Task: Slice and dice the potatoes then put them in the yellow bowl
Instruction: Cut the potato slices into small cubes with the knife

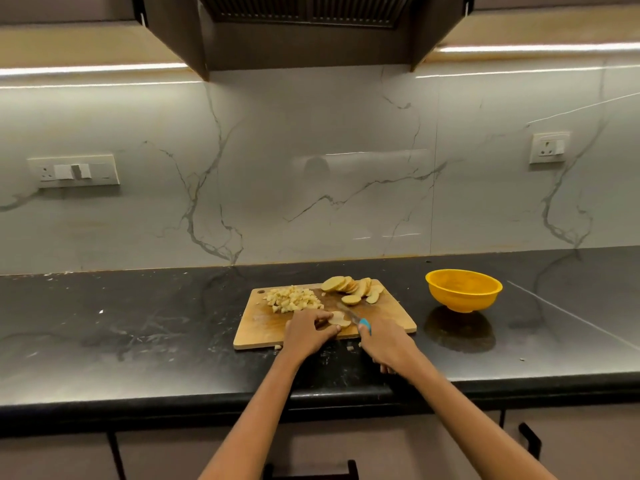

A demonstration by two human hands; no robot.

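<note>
A wooden cutting board (263,327) lies on the black counter. A pile of diced potato (294,298) sits at its back left, and a row of round potato slices (349,287) leans along its back right. My left hand (310,332) pinches a small stack of slices (338,319) near the board's front edge. My right hand (386,344) grips a knife with a blue handle (365,325); its blade lies against the right side of that stack. The yellow bowl (464,289) stands to the right of the board, its inside looking empty.
Small potato bits (350,348) lie on the counter by the board's front edge. The black counter (138,323) stretches far to both sides. A marble backsplash with wall sockets (78,170) rises behind, and a range hood (304,26) hangs overhead.
</note>
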